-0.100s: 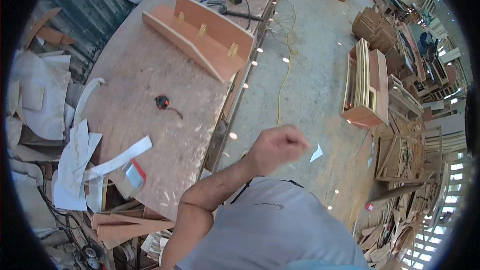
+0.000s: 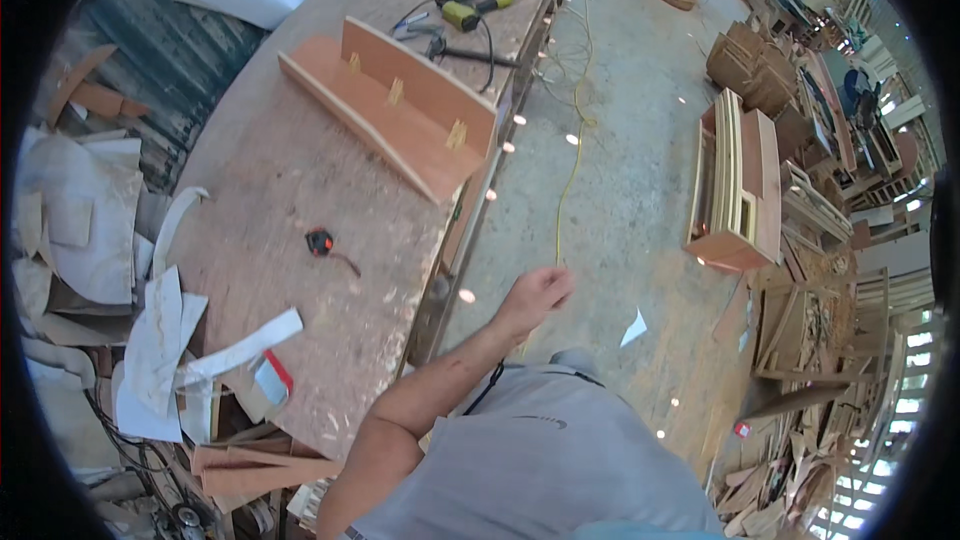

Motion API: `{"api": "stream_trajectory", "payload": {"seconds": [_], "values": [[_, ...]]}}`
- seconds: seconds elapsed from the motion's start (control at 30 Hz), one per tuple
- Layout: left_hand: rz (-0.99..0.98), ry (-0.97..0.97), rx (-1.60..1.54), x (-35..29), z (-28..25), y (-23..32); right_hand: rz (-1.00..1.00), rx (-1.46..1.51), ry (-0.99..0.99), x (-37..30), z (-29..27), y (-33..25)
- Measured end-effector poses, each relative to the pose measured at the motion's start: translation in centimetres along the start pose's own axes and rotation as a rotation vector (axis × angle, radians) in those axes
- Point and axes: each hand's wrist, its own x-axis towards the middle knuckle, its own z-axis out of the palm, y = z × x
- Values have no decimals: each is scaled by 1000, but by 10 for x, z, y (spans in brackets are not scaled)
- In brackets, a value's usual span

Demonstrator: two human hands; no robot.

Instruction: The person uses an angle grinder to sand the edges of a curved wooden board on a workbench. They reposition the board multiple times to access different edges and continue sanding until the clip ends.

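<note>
My left hand (image 2: 537, 301) is held out in front of my body, in the air past the workbench's edge, above the concrete floor. Its fingers are curled in, and whether anything small lies inside them is hidden. It touches nothing that I can see. My right hand is out of view. On the workbench (image 2: 245, 175) to the left rests a reddish plywood piece (image 2: 400, 120), two long panels joined in an L with small pale wooden blocks along the corner. Nearer to me on the same top lies a black and orange tape measure (image 2: 320, 242).
Green and black power tools (image 2: 462, 16) with cords lie farther along the bench. A yellow cord (image 2: 575, 175) runs over the floor. To the right stand a plywood cabinet frame (image 2: 738, 185) and brown sacks (image 2: 752, 62). White offcuts (image 2: 160, 340) pile up at the left.
My left hand has swung left and slightly lower in the picture, still curled. The view has shifted a little, so the bench and its things sit lower. Nothing was picked up or put down.
</note>
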Motion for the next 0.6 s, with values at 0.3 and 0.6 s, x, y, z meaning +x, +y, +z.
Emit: {"api": "stream_trajectory", "payload": {"seconds": [0.3,0.6], "values": [[-395,609,630,67,-86,-181,29,-229,-195,222,-55,-228],[-869,1210,61,21,26,-209,-599,-914,-268,456,-149,-503]]}}
